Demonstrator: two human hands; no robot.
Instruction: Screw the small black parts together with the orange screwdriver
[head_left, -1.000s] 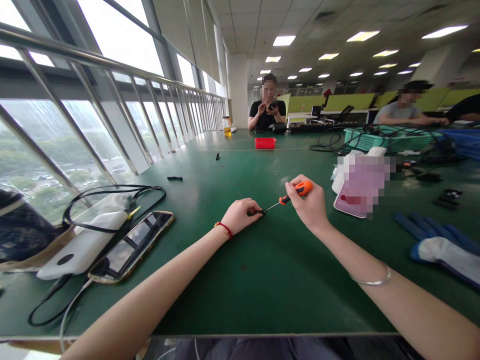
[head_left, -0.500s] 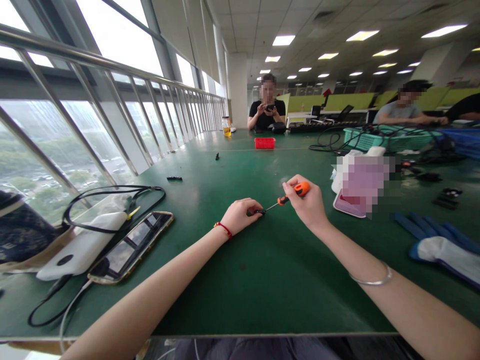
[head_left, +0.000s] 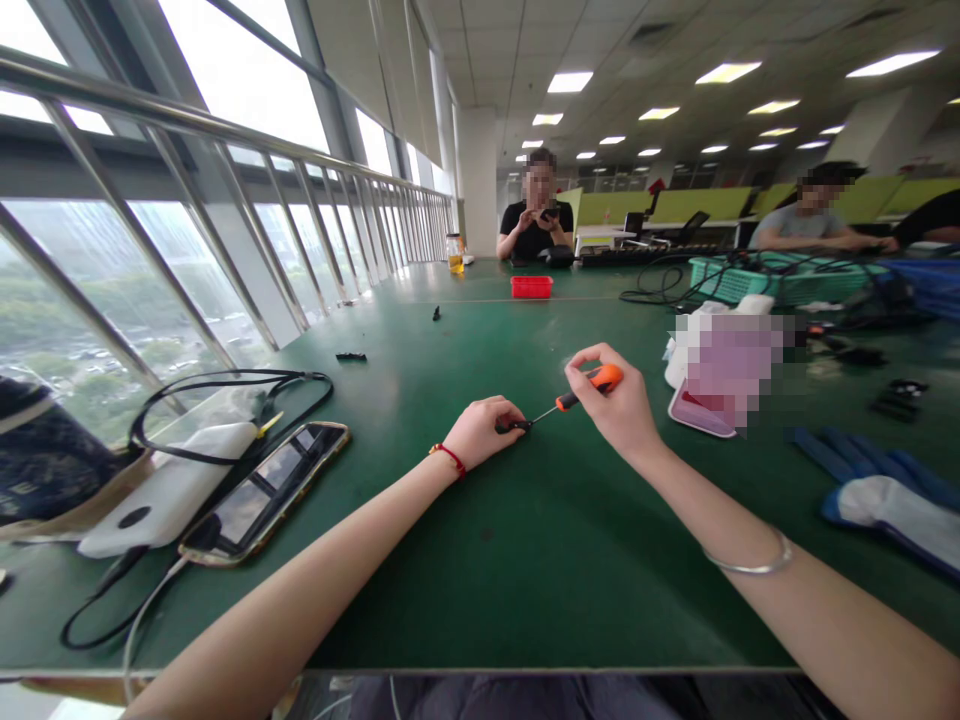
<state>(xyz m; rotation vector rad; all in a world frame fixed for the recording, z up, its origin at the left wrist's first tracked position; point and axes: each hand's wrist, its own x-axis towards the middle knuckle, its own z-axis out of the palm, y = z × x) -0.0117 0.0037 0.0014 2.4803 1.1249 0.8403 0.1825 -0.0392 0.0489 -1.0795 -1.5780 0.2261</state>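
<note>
My right hand (head_left: 616,405) is closed round the orange handle of a small screwdriver (head_left: 581,388), whose thin shaft slants down to the left. Its tip meets a small black part (head_left: 512,426) that my left hand (head_left: 484,428) pinches against the green table (head_left: 540,560). My left wrist wears a red string bracelet, my right forearm a thin metal bangle. Most of the black part is hidden under my fingers.
A phone (head_left: 262,492), a white power bank (head_left: 169,488) and black cables (head_left: 225,385) lie at the left. Blue and white gloves (head_left: 877,490) lie at the right, a pink item (head_left: 701,412) beyond my right hand. Small black parts (head_left: 350,356), a red tray (head_left: 531,287) and seated people are farther off.
My right hand's fingers shift slightly on the screwdriver handle. My left hand stays in place.
</note>
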